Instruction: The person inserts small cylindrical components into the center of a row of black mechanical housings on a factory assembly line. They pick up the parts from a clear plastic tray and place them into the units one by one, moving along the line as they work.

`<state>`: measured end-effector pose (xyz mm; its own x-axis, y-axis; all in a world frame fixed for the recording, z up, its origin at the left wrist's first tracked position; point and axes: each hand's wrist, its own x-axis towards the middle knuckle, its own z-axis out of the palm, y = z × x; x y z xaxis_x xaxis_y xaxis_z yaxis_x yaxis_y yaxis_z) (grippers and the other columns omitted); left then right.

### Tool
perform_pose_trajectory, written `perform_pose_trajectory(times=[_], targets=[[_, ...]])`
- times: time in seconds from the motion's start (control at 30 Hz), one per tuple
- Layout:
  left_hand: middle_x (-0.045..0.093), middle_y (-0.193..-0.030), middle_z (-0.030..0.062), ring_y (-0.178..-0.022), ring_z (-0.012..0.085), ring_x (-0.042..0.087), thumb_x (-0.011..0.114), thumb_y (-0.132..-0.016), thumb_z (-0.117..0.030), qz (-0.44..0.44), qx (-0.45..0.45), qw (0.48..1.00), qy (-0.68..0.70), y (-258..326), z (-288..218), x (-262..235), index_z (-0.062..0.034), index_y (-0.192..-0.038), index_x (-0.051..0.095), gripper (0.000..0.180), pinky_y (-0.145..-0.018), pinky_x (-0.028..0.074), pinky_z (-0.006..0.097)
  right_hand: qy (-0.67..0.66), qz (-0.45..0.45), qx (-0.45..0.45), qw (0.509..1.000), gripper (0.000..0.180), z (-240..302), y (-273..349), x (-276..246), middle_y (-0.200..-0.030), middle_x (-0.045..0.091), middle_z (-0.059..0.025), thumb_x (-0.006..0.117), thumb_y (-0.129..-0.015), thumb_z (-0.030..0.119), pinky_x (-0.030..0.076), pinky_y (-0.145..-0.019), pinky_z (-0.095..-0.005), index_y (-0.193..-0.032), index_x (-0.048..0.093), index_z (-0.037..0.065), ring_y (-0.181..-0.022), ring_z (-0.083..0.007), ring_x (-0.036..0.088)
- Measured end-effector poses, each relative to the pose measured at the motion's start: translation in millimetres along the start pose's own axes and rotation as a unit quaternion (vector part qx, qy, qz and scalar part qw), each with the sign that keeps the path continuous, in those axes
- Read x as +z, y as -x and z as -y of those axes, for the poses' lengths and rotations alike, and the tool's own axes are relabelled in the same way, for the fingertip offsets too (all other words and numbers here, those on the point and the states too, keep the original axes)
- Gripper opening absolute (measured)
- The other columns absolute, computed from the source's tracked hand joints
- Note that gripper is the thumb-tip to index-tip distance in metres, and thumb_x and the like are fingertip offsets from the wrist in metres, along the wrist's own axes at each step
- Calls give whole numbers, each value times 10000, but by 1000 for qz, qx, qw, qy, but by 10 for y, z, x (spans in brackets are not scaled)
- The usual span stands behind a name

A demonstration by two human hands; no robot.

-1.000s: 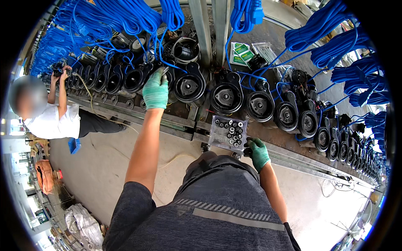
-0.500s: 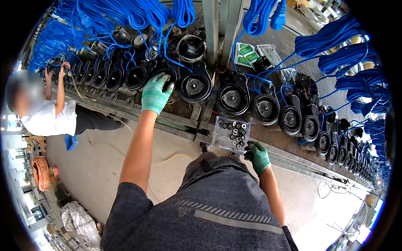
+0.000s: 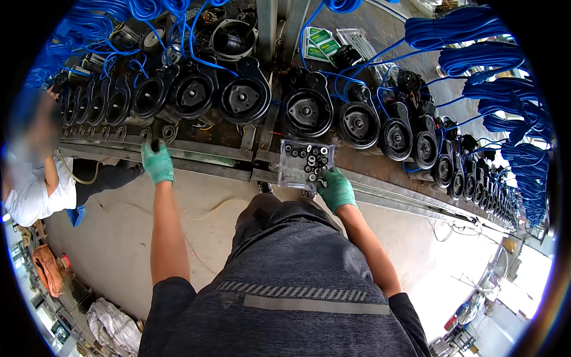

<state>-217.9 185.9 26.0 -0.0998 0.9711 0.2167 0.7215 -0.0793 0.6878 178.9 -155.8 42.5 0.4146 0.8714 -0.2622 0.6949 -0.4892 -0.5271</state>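
My left hand (image 3: 157, 163), in a green glove with dark fingertips, is at the front edge of the bench beside several small coiled rings (image 3: 169, 132). Its fingers are drawn together, and whatever they hold is hidden. My right hand (image 3: 336, 189), gloved the same way, grips the right side of a clear plastic tray (image 3: 286, 177). Small black and silver ring-shaped parts (image 3: 312, 159) lie loose inside the tray. Above the tray sits a round black housing (image 3: 306, 111) with a shaft at its centre. Another black housing (image 3: 242, 97) stands to its left.
Similar housings run along the bench (image 3: 259, 128) both ways. Blue cable bundles (image 3: 455, 30) hang over it, their leads reaching the housings. A metal post (image 3: 266, 35) rises behind. At far left a person in a white shirt (image 3: 33, 193) stands by the bench. A hose crosses the floor.
My left hand has left a black housing and come down and left to the rings at the bench edge. My right hand stays at the tray. The whole view has shifted.
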Motion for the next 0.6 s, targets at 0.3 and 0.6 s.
perform_pose_trajectory(times=[0.3, 0.6], targets=[[560, -1383, 247, -1295, 425, 517, 836, -766, -375, 134, -13, 960, -247, -396, 543, 205, -45, -1425, 525, 800, -1092, 447, 476, 212, 68, -54, 973, 189, 100, -268, 215, -1065, 666, -148, 659, -846, 150, 574, -764, -480, -1029, 697, 122, -939, -355, 692], [431, -1513, 232, -1359, 424, 473, 914, -687, -409, 296, 12, 894, -335, -734, 135, 182, -133, -1463, 491, 926, -1098, 462, 483, 240, 84, -112, 961, 218, 146, -280, 222, -1035, 628, -141, 748, -790, 144, 558, -783, -475, -995, 681, 109, -947, -348, 655]])
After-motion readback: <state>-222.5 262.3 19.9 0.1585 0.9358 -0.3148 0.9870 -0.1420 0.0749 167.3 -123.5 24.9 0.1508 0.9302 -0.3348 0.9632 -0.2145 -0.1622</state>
